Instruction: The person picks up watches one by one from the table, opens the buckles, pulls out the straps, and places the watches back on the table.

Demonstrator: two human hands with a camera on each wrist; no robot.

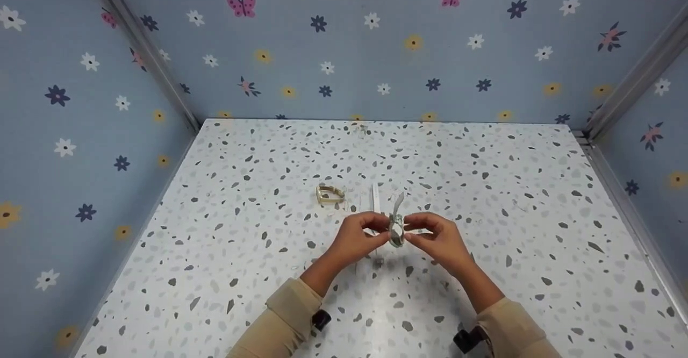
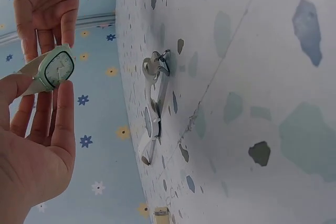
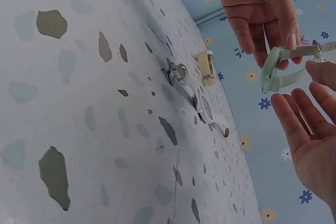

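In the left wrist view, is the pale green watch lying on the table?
No, the left hand and the right hand hold the pale green watch up, apart from the table.

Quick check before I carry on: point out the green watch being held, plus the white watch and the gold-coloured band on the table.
Green watch (image 2: 59,69): left wrist view, on its dial.
White watch (image 3: 207,109): right wrist view, on its dial.
Gold-coloured band (image 1: 319,195): head view, left side of its loop.

held watch (image 2: 59,68): pale green; tabletop (image 1: 505,175): white, grey-speckled; walls (image 1: 355,41): blue, floral
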